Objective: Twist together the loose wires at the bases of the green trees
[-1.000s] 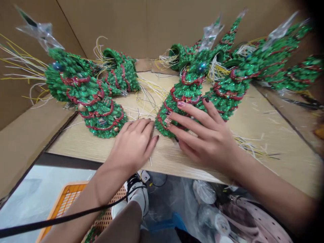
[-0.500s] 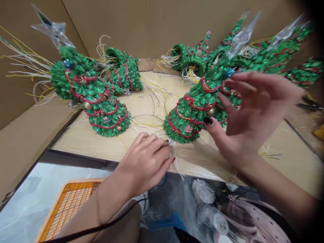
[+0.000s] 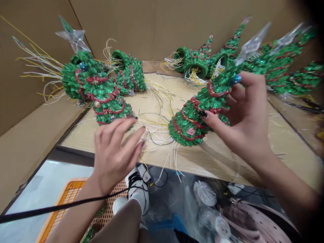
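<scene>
While curved, right hand (image 3: 250, 118) around tree (image 3: 186, 126)

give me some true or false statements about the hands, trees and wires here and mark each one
1. The right hand has its thumb and fingers around the front right Christmas tree. True.
2. The left hand is gripping a bundle of wires. False: the left hand holds nothing, fingers spread near the front left Christmas tree.
3. White and yellow wires lie on the table between those two trees. True.
4. The orange basket stands on the table. False: the orange basket is below table level.
5. A clear star tops the front left Christmas tree. True.
</scene>
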`<act>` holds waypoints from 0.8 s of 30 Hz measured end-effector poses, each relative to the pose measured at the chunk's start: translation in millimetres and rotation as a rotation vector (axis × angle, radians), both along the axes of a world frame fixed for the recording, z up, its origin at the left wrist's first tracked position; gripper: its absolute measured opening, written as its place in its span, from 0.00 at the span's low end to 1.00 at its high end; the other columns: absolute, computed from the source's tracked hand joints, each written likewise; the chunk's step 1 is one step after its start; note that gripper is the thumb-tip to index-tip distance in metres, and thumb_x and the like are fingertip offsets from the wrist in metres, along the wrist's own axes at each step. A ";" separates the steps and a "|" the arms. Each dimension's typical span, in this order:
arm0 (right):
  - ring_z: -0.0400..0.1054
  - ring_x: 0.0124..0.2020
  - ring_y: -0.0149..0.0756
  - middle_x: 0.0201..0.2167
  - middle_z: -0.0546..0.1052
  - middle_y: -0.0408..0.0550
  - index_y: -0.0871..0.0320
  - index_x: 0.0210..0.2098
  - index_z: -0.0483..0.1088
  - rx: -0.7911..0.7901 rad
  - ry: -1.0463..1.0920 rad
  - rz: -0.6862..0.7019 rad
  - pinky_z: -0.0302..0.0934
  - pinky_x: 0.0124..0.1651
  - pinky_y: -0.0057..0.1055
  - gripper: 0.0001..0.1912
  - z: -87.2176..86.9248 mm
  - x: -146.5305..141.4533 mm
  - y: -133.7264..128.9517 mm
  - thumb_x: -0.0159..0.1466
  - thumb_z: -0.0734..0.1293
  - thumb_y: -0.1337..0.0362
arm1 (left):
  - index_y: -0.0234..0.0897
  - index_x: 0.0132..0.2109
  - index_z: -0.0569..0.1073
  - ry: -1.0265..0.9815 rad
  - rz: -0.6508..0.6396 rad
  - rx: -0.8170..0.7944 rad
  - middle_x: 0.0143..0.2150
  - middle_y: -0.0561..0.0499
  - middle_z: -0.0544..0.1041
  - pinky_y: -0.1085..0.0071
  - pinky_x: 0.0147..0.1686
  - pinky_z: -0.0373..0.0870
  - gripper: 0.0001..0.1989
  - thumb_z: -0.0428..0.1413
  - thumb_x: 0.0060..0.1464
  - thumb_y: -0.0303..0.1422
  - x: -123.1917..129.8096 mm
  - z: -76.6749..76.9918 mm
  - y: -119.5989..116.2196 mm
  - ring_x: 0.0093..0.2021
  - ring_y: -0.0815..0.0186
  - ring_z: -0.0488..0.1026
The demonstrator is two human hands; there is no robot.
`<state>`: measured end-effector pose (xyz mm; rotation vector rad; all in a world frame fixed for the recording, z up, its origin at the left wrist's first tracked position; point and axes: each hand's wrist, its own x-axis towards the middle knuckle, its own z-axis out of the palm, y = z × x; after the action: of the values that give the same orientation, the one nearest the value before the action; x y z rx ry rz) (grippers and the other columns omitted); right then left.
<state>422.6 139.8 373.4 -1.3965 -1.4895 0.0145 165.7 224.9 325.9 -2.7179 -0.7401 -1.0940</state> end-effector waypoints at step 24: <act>0.63 0.55 0.33 0.59 0.61 0.46 0.52 0.58 0.55 -0.104 -0.209 0.100 0.66 0.49 0.29 0.32 50.6 -6.6 96.1 0.58 0.69 0.57 | 0.29 0.64 0.49 -0.305 0.239 -0.140 0.63 0.39 0.59 0.51 0.60 0.58 0.45 0.63 0.46 0.40 -12.7 13.7 81.0 0.60 0.52 0.60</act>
<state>416.0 235.9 424.1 -1.4399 -1.7522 0.0095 152.9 305.9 339.7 -2.5074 -1.1923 -1.4610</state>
